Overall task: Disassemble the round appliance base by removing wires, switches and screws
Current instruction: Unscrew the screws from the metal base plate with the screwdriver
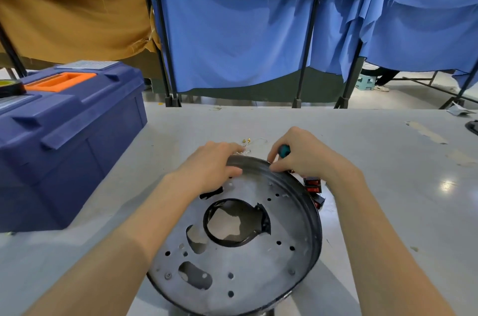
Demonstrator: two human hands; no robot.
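Head view, looking down at a pale grey table (375,165); two bare forearms reach forward from the bottom edge. The left hand (212,163) lies palm down on the far edge of the round appliance base (258,264), its fingers curled over the dark rim and gripping it. The right hand (307,156) is closed round a teal-handled tool (284,150), with fingertips touching the same rim; the tool's tip is hidden behind the hand.

The base sits mid-table, tilted to face the camera. It is a dull grey metal disc with a raised black rim, a large round central hole, irregular cut-outs and many small drilled holes. Red rocker switches (313,186) sit just outside its right rim; small brass screws (246,139) and a thin wire (256,140) lie just beyond the hands.

A navy plastic toolbox (64,139) with an orange handle stands to the left; blue curtains (258,31) and mustard cloth (72,5) hang behind.
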